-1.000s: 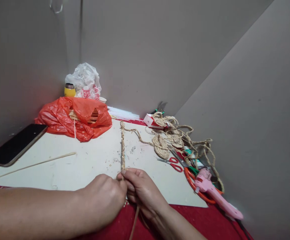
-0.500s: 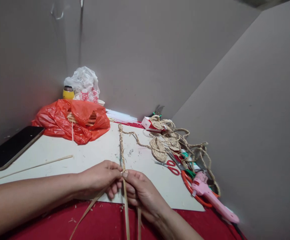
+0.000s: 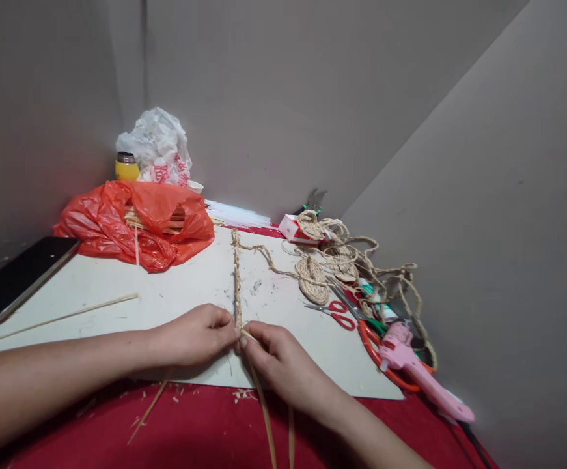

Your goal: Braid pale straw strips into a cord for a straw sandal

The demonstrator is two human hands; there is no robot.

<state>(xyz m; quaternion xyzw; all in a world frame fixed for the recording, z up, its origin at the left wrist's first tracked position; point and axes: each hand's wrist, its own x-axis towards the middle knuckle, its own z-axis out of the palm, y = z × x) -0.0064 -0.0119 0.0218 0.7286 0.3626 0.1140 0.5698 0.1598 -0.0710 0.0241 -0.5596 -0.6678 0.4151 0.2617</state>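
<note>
A narrow straw braid point(image 3: 237, 277) runs away from me over the white board point(image 3: 190, 286). At its near end, my left hand point(image 3: 209, 335) pinches the braid from the left with thumb and fingers closed. Opposite it, my right hand point(image 3: 273, 355) is closed on a loose straw strand point(image 3: 262, 407) right beside the braid's end. Strand tails hang below both hands toward the red cloth point(image 3: 200, 430). The fingertips of the two hands nearly meet, and some fingers are hidden beneath.
Left are a phone point(image 3: 22, 277), a single straw point(image 3: 58, 319) and a red plastic bag point(image 3: 92, 221) with straw inside. To the right lie coiled braid discs point(image 3: 312, 280), red-handled scissors point(image 3: 342, 316) and a pink glue gun point(image 3: 424, 378). Grey walls stand behind and right.
Both hands have shifted their pinch at the braid's end, and the right hand now draws a strand to the right. The hanging tails have swung rightward. The camera view has tilted slightly.
</note>
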